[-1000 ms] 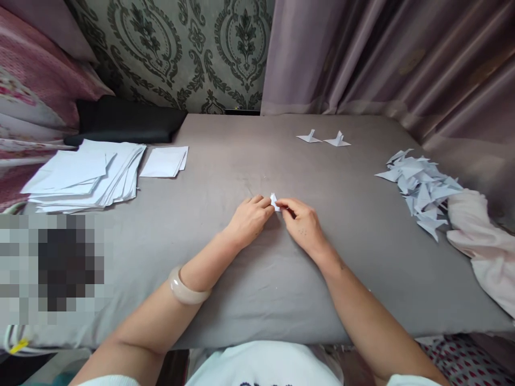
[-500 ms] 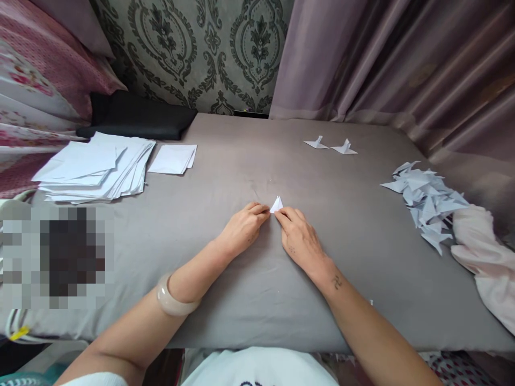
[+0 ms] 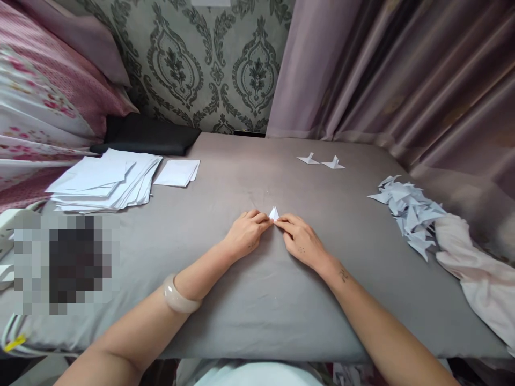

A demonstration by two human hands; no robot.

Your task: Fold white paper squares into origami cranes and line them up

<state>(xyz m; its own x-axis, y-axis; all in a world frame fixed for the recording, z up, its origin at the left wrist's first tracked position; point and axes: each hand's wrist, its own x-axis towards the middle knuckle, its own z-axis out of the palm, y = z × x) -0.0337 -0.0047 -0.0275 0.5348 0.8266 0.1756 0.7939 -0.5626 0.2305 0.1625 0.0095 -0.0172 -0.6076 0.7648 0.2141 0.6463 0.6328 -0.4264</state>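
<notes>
A small folded piece of white paper, pointed at its far end, stands out between my fingertips near the middle of the grey-covered table. My left hand is closed on its left lower edge, fingers pressed together. From the right, my right hand pinches the lower edge with thumb and forefinger. The near part of the folded paper is hidden by the fingertips. Two finished paper cranes sit apart toward the back of the table.
To the left lies a thick stack of white paper sheets, with smaller paper squares beside it. A heap of paper cranes is on the right, touching a pale cloth. A black folded item lies at the back left.
My fingers have shifted slightly along the lower edge of the folded paper, and my right hand sits a little flatter. The camera view has tilted up and turned slightly.
</notes>
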